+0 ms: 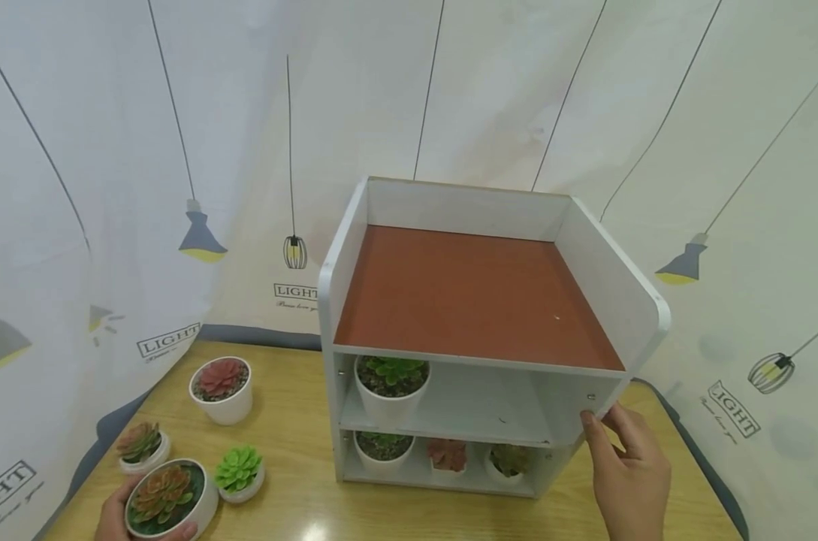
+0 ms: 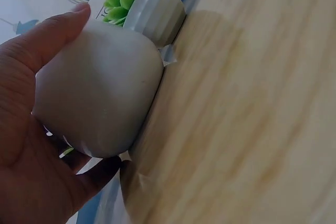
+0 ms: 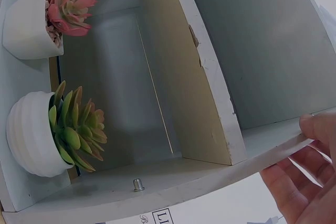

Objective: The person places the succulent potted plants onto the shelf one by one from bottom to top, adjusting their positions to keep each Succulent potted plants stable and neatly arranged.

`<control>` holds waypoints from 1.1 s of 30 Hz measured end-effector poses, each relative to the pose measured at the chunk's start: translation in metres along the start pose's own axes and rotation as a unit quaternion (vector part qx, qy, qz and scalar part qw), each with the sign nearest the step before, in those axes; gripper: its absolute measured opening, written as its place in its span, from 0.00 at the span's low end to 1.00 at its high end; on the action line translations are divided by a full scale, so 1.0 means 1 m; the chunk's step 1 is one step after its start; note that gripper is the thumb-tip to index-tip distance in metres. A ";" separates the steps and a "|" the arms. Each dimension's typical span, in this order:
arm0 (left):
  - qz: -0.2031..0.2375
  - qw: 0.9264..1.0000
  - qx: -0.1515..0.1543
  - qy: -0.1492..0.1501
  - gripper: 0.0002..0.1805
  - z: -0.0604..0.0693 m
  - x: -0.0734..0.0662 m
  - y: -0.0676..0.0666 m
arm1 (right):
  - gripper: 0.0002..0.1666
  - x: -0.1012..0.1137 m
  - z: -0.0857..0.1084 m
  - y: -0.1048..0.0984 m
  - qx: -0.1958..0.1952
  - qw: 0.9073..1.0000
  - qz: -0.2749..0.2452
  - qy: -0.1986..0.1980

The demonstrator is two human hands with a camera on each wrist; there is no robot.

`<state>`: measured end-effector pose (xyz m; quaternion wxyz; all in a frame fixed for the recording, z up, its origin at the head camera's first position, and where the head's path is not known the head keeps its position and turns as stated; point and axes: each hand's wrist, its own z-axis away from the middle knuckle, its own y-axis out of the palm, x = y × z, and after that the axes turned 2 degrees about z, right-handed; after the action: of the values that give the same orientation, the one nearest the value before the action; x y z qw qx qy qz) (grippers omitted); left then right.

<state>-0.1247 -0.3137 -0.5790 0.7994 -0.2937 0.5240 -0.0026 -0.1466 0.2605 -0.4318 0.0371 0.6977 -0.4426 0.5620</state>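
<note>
My left hand (image 1: 113, 511) curls round a wide white pot with an orange-green succulent (image 1: 160, 496), at the table's near left. In the left wrist view the thumb lies along one side of this smooth pot (image 2: 102, 90) and fingers are on the other; its base is at or just above the tabletop. My right hand (image 1: 630, 469) pinches the front edge of the right side panel of a white shelf unit (image 1: 578, 406), thumb inside and fingers outside. The right wrist view has that hand (image 3: 310, 177) level with the upper compartment.
Beside the held pot stand a bright green succulent (image 1: 238, 469), a brownish succulent (image 1: 140, 443) and a red succulent (image 1: 221, 379). A large green plant (image 1: 391, 383) occupies the upper compartment's left. Below are a pink succulent (image 3: 71, 9), a spiky green one (image 3: 79, 127) and another green plant (image 1: 384, 447).
</note>
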 end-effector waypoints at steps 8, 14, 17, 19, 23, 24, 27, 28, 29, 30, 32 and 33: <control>-0.012 0.999 -0.032 0.015 0.75 0.000 0.007 0.005 | 0.22 0.000 0.001 0.000 -0.001 1.000 0.000 -0.001; -0.014 0.997 -0.070 0.032 0.72 0.002 0.010 0.008 | 0.21 0.000 0.000 0.001 -0.007 1.000 0.006 0.005; -0.020 0.996 -0.082 0.039 0.70 0.003 0.009 0.009 | 0.21 0.001 0.000 0.001 -0.006 1.000 0.008 0.005; -0.026 0.995 -0.084 0.039 0.70 0.004 0.008 0.010 | 0.21 0.001 0.000 0.001 -0.005 1.000 0.010 0.005; -0.025 0.996 -0.084 0.031 0.71 0.007 0.006 0.009 | 0.22 0.002 0.000 0.001 -0.005 1.000 0.007 0.001; -0.022 0.996 -0.082 0.029 0.71 0.007 0.005 0.009 | 0.22 0.003 0.000 0.001 -0.005 1.000 0.006 -0.001; -0.011 0.997 -0.070 0.022 0.72 0.007 0.001 0.007 | 0.21 0.003 0.000 0.001 -0.009 1.000 0.000 -0.007; -0.007 0.998 -0.063 0.021 0.72 0.007 0.000 0.006 | 0.21 0.002 0.000 0.001 -0.009 1.000 -0.003 -0.009; -0.003 0.998 -0.056 0.020 0.72 0.007 -0.001 0.006 | 0.21 0.002 0.001 0.001 -0.009 1.000 -0.006 -0.011; -0.004 0.999 -0.049 0.020 0.72 0.006 -0.002 0.005 | 0.21 0.002 0.001 0.001 -0.009 1.000 -0.010 -0.014; -0.006 0.999 -0.036 0.022 0.72 0.005 -0.003 0.003 | 0.21 0.001 0.001 0.001 -0.008 1.000 -0.016 -0.015; -0.009 0.999 -0.034 0.023 0.72 0.005 -0.003 0.002 | 0.21 0.001 0.001 0.001 -0.007 1.000 -0.019 -0.016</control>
<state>-0.1225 -0.3085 -0.5766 0.7764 -0.3255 0.5396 0.0010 -0.1466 0.2593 -0.4316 0.0457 0.7144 -0.4337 0.5472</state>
